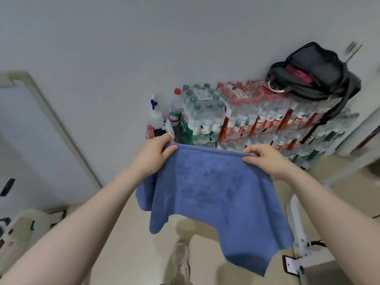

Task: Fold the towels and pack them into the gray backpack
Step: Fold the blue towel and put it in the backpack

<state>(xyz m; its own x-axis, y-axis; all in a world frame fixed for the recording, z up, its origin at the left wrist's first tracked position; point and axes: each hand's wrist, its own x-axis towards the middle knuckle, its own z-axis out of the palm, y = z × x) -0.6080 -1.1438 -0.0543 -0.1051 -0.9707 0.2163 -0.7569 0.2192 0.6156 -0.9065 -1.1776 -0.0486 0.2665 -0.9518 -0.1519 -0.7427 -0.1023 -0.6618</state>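
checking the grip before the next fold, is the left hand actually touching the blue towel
Touching. The head view shows the left hand pinching the top edge of the blue towel, thumb in front, fingers curled over the hem.

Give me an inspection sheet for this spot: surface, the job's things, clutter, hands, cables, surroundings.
Surface: beige floor; no table seen.
Job's things: blue towel held up by its top edge, hanging, not yet folded small. Gray backpack open on top of the stacked water bottle packs, something pink inside.
Clutter: spray bottle and single bottle by the wall.
Hands: left hand and right hand each grip the towel's top edge, fingers curled over it.
Cables: nothing seen.
Surroundings: white wall, door at left, person's shoe below.
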